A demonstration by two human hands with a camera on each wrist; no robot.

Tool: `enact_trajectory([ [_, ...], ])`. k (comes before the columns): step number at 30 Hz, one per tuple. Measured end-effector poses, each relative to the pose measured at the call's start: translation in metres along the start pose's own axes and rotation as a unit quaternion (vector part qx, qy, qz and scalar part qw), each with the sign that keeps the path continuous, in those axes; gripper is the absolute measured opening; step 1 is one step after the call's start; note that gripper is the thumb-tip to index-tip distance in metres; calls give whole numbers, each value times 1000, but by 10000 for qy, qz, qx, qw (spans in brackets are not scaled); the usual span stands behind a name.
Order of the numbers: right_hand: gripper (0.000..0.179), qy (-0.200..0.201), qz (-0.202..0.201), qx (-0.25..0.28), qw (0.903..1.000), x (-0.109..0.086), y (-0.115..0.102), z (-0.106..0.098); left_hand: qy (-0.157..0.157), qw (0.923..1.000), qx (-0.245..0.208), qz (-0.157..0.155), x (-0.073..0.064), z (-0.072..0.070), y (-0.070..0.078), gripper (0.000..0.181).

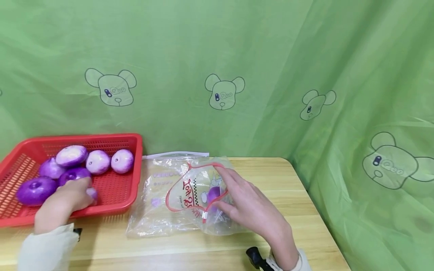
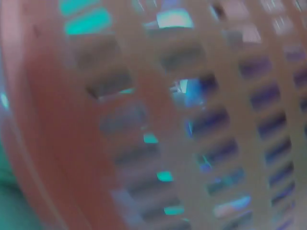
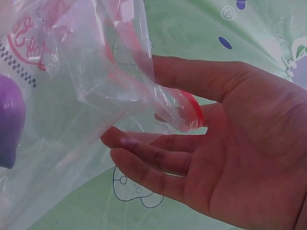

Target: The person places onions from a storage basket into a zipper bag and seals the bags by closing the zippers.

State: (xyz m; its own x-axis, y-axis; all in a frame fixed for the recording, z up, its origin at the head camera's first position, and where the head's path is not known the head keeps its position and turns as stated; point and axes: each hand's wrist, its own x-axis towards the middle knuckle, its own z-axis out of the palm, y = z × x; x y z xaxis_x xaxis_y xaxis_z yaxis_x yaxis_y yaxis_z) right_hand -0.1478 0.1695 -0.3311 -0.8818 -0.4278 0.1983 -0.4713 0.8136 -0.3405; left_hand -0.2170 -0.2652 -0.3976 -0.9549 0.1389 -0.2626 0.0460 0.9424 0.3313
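In the head view my left hand (image 1: 69,197) reaches over the near wall of the red basket (image 1: 118,195). Its fingers curl round a pale purple onion (image 1: 92,194), mostly covered by them. Other purple onions (image 1: 37,191) lie around that hand. My right hand (image 1: 252,205) is at the mouth of a clear zip bag with a red rim (image 1: 194,165). Its fingers are spread and fairly straight, touching the rim, and the mouth gapes. Inside that bag is a purple onion (image 1: 213,193), seen also as a purple shape (image 3: 10,120) in the right wrist view.
A flat clear zip bag (image 1: 152,192) lies on the wooden table (image 1: 271,177), partly under the red-rimmed one. Green printed curtains (image 1: 217,45) rise behind and to the right. The left wrist view is filled by the blurred basket wall (image 2: 62,143).
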Motion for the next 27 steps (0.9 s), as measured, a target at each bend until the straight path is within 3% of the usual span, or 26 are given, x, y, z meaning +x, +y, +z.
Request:
enact_trajectory([
  [7,92,-4,76,26,10000,-1,-1,-1,459,9936,25,1030,11,15,22,45],
  [17,96,-39,151,48,9999,-1,-1,-4,918,9862,-18,1377,16,22,25,35],
  [22,93,-39,169,33,9998,-1,-1,-4,1204,9813,-90,1500,14,17,25,39],
  [27,92,-15,127,22,9999,-1,1,-4,1633,9727,-164,1640,9,10,35,47],
])
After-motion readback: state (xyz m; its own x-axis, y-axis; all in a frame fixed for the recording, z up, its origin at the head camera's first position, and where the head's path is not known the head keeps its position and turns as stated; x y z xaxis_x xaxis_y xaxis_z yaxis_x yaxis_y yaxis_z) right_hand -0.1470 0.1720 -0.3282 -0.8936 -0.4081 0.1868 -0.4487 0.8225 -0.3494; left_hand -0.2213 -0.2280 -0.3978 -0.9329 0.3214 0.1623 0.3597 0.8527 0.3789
